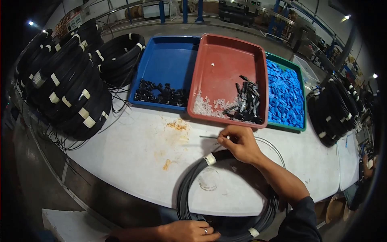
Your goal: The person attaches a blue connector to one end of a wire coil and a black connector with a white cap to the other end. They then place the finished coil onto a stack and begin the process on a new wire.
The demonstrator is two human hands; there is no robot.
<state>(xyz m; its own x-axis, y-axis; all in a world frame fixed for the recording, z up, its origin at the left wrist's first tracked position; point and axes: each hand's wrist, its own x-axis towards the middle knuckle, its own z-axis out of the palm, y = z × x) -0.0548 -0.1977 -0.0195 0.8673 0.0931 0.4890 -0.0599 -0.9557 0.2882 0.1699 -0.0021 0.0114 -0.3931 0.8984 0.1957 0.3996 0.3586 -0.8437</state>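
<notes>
A coil of black cable (183,192), bound with pale tape, lies at the table's front edge and partly overhangs it. Above the coil's far side, my right hand (238,143) pinches a thin dark cable end, with a small white piece showing at the fingertips. The cable end points left. My left hand (188,231) rests on the near side of the coil, its fingers curled on the cable. Just beyond my right hand is a red tray (225,52) holding small clear pieces (205,105) and black parts (248,101).
A blue tray (165,56) holds black pieces; a green tray (299,128) holds blue parts. Cable coils are stacked at the left (68,92) and right (332,109). Yellowish crumbs (176,126) lie on the white table (133,149). Part of another person (365,171) shows at the right edge.
</notes>
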